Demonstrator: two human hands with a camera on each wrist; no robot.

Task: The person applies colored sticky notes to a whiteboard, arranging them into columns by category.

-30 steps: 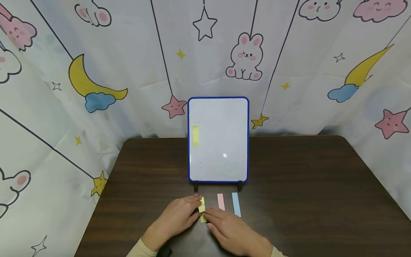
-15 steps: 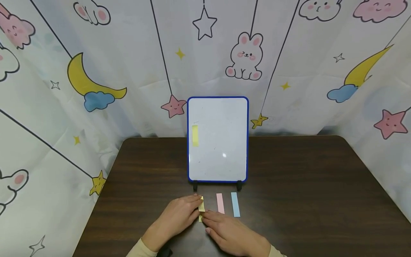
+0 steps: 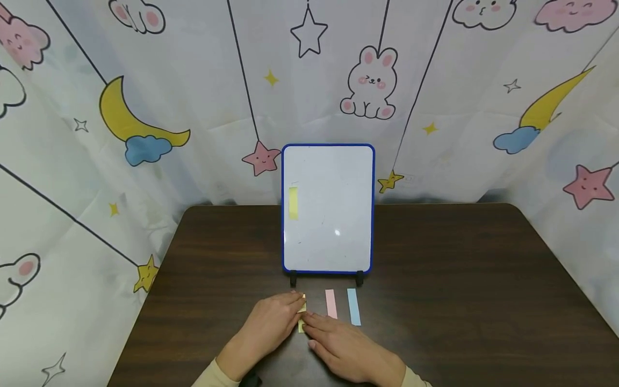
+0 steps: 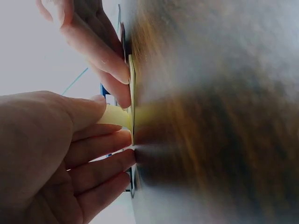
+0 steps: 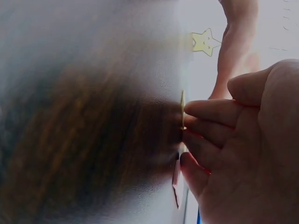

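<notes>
In the head view, my left hand (image 3: 271, 325) and right hand (image 3: 345, 346) meet at a pad of yellow sticky notes (image 3: 301, 327) on the table, covering most of it. The left wrist view shows my left thumb and forefinger pinching a curved yellow strip (image 4: 114, 115) that rises from the pad; the other fingertips reach the table. My right hand's straight fingers press on the pad, seen edge-on in the right wrist view. To the right lie a pink strip of notes (image 3: 331, 302), partly behind the right hand, and a blue strip of notes (image 3: 354, 307).
A blue-framed whiteboard (image 3: 333, 226) stands on black feet just behind the notes. One yellow strip (image 3: 293, 203) sticks to its left side. The dark wooden table (image 3: 459, 279) extends to both sides, with a patterned curtain (image 3: 217, 97) around its back.
My right fingertips have slid slightly forward along the yellow pad, so less yellow shows between the hands. The left hand stays almost in place. The head view has shifted a little.
</notes>
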